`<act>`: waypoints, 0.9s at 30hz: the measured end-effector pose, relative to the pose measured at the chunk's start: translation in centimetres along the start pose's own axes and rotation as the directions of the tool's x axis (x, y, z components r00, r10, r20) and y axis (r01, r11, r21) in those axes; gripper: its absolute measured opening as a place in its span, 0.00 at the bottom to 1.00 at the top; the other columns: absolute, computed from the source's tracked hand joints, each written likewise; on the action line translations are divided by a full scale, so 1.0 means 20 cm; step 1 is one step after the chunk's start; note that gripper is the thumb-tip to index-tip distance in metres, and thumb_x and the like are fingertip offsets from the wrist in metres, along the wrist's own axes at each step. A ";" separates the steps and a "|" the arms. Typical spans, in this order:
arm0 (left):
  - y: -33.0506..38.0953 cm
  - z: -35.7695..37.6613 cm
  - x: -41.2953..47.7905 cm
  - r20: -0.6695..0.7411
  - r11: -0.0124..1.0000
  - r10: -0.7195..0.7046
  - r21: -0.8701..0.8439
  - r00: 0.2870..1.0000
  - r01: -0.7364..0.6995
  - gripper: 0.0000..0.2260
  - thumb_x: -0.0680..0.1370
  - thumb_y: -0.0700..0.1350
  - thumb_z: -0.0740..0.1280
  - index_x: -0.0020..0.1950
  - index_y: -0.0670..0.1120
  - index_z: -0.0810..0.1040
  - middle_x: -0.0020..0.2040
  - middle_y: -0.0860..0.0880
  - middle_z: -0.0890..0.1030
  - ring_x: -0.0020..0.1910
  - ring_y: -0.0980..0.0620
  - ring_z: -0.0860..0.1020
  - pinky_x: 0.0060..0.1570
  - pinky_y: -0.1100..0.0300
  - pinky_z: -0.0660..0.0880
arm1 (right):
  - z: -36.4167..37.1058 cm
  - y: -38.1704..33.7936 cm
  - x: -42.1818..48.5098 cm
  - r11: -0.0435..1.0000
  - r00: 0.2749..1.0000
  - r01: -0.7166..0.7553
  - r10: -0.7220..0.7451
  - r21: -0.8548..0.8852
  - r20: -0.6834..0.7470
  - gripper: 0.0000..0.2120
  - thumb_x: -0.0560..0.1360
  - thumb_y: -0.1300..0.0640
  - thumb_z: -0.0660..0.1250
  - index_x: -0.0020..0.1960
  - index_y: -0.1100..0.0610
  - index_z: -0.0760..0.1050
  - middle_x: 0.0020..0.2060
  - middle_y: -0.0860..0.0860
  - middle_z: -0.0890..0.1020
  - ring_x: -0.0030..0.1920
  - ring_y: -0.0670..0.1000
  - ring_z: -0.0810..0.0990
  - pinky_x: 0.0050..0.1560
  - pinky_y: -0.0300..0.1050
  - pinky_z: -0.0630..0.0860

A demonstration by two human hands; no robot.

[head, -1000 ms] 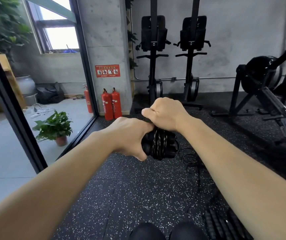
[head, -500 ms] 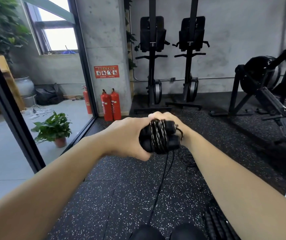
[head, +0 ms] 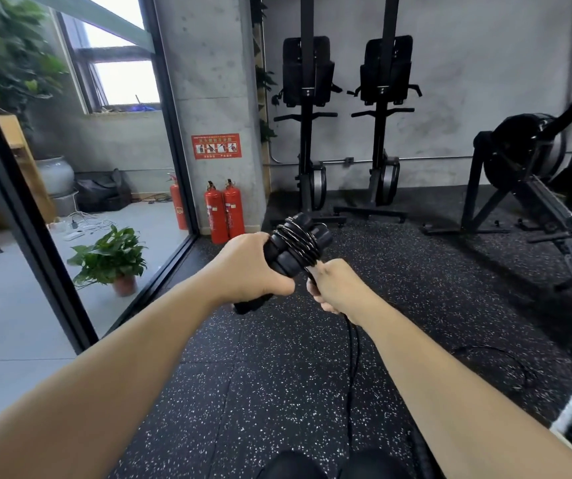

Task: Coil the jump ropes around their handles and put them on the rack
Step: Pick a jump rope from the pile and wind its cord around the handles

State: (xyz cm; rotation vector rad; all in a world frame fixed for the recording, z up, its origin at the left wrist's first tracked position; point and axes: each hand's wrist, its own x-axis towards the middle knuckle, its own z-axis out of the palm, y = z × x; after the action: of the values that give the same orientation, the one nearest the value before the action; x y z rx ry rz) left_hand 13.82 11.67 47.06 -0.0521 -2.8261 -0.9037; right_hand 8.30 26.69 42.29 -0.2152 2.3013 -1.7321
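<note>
Two black jump rope handles (head: 291, 250) are held side by side, tilted up to the right, with several turns of thin black rope wound round their upper half. My left hand (head: 250, 267) grips the handles near their lower half; their ends stick out below it. My right hand (head: 334, 288), just right of and below the coil, grips the loose rope (head: 353, 361), which hangs from my fist down to the floor and loops off to the right. No rack is in sight.
Speckled black rubber floor (head: 277, 392) lies below. Two upright black machines (head: 307, 133) stand at the back wall, a rowing machine (head: 536, 188) at right. Red fire extinguishers (head: 224, 210) and a potted plant (head: 111, 257) sit by the glass partition at left.
My right hand came off the top of the handles, passed behind them and moved down to the right, pulling the rope. The handles tilted upward and rose a little.
</note>
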 end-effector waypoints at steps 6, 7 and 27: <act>-0.08 -0.03 0.03 -0.005 0.987 -0.151 -0.058 0.988 0.151 0.24 0.52 0.59 0.70 0.44 0.54 0.72 0.39 0.52 0.80 0.37 0.48 0.80 0.47 0.43 0.82 | -0.04 0.01 -0.04 0.957 0.988 0.081 -0.113 -0.279 -0.103 0.22 0.77 0.53 0.58 0.27 0.57 0.76 0.20 0.49 0.73 0.21 0.51 0.68 0.32 0.45 0.69; -0.10 -0.03 0.04 -0.019 0.982 -0.180 -0.064 0.984 0.178 0.24 0.52 0.60 0.70 0.45 0.54 0.73 0.39 0.51 0.80 0.39 0.46 0.81 0.48 0.42 0.82 | -0.05 0.00 -0.04 0.952 0.986 0.093 -0.128 -0.293 -0.103 0.21 0.76 0.53 0.58 0.28 0.57 0.78 0.20 0.49 0.74 0.22 0.51 0.70 0.34 0.47 0.71; 0.03 0.08 0.04 -0.057 0.833 -0.080 0.545 0.995 0.098 0.18 0.65 0.59 0.74 0.42 0.50 0.71 0.36 0.52 0.76 0.34 0.51 0.76 0.30 0.60 0.68 | -0.14 -0.37 -0.19 0.355 0.733 0.314 -0.680 -0.881 -0.013 0.21 0.78 0.51 0.60 0.28 0.54 0.61 0.26 0.49 0.66 0.27 0.50 0.65 0.33 0.44 0.62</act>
State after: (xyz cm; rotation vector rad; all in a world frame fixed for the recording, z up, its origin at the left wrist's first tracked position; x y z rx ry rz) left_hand 12.81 13.01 46.35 0.1697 -2.9576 -0.0718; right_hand 10.82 28.27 50.56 -0.9583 3.5142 -0.5888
